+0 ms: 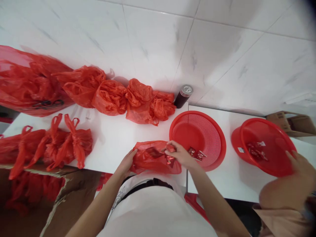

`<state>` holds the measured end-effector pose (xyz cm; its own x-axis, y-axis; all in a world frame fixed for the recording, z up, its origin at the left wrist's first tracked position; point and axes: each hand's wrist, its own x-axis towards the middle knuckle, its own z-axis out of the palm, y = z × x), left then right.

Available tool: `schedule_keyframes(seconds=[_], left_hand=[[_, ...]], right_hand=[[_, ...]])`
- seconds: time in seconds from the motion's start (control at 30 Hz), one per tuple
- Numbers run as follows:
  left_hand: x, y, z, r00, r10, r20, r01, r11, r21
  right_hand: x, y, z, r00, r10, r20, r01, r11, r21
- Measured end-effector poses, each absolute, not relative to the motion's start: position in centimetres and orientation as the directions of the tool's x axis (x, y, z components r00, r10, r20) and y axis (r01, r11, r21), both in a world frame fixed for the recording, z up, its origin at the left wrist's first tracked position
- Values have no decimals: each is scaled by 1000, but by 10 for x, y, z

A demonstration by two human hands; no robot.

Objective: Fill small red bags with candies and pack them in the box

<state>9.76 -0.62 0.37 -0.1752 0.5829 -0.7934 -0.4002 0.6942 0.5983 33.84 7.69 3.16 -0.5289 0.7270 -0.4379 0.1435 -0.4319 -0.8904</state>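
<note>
Two bare hands meet at a red plastic bag (145,166) in the head view, at the white table's (108,131) six o'clock edge. The left hand (126,163) is clamped on the bag's nine o'clock side, its far fingers hidden; the right hand (181,155), over the bag, has fingers pinched together on a shiny red packet (170,160). From the bag, a red colander (214,140) with packets sits at two o'clock, a red tub (237,140) touched by a co-worker's hand (302,164) at three, tied bags (82,141) at nine, a dark bottle (181,99) at one.
</note>
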Motion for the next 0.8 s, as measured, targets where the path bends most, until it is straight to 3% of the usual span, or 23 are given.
schedule_keyframes(seconds=[0.13,0.23,0.57,0.8], left_hand=[[95,-8,-3,-271,658,-703,-286,642,711],[90,-13,-5,-358,710,-606,-158,594,789],[78,-30,-6,-469,745,-475,47,558,829],[71,-32,0,-482,719,-501,85,608,790]], right_hand=[[305,56,4,-468,778,-419,503,-156,-850],[295,45,-9,-457,799,-391,658,8,-753],[294,41,-11,-457,835,-307,680,106,-725],[312,48,7,-339,903,-263,632,11,-775]])
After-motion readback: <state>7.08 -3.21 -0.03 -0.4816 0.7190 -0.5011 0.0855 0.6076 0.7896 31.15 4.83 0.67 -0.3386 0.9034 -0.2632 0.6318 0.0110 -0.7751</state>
